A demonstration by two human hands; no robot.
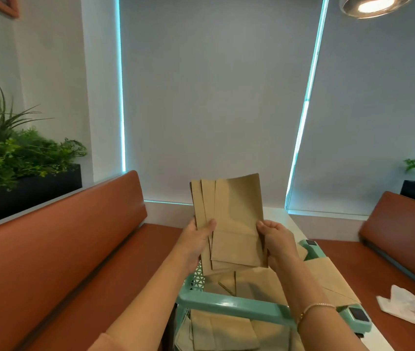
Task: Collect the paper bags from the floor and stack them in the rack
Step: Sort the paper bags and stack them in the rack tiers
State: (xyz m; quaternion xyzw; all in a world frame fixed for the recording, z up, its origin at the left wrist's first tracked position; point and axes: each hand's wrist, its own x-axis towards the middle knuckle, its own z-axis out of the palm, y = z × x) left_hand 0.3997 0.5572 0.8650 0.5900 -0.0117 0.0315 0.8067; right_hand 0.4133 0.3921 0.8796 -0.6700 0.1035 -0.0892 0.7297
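While both hands pinch a fanned stack of plain brown paper bags [229, 219] above the teal rack [226, 304], left hand [197, 239] and right hand [274, 239] fingers curl around its edges; no writing shows.

The fingers of the left hand [196, 236] and the right hand [273, 239] are hidden behind the fanned stack of flat brown paper bags [229, 219]; only the thumbs are seen in front. How many bags are held cannot be told. The mint-green plastic rack [229, 304] is cut off by the bottom edge, and its far side is covered by the bags. The round ceiling lamp [376, 5] is cropped at the top edge.
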